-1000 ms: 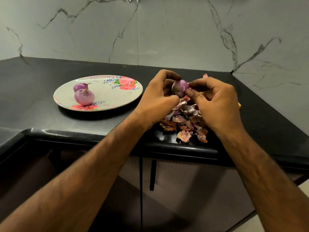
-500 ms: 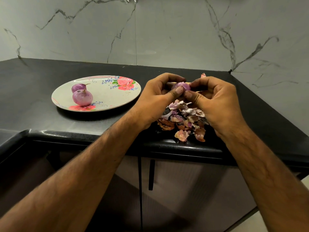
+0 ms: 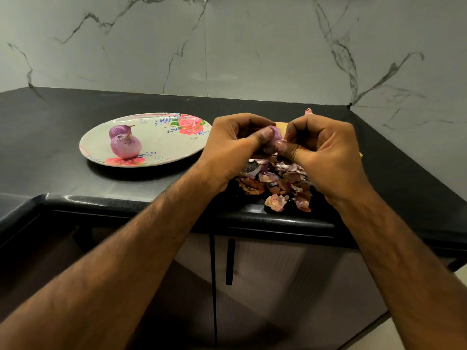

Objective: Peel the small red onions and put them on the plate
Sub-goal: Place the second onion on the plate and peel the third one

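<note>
- On the black counter (image 3: pixel 63 137), a flowered plate (image 3: pixel 161 145) holds two peeled onions (image 3: pixel 125 146).
- Left hand (image 3: pixel 235 147) and right hand (image 3: pixel 326 152) pinch one onion (image 3: pixel 276 135) between curled fingers above the peels (image 3: pixel 275 183).

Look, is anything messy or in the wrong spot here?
Only the onion skins: a loose pile lies on the black counter under both hands, some right at the front edge, where they might slip off. The plate and its two peeled onions look tidy.

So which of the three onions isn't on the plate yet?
The onion pinched between the left hand and right hand, above the peel pile; the other two sit on the plate.
</note>
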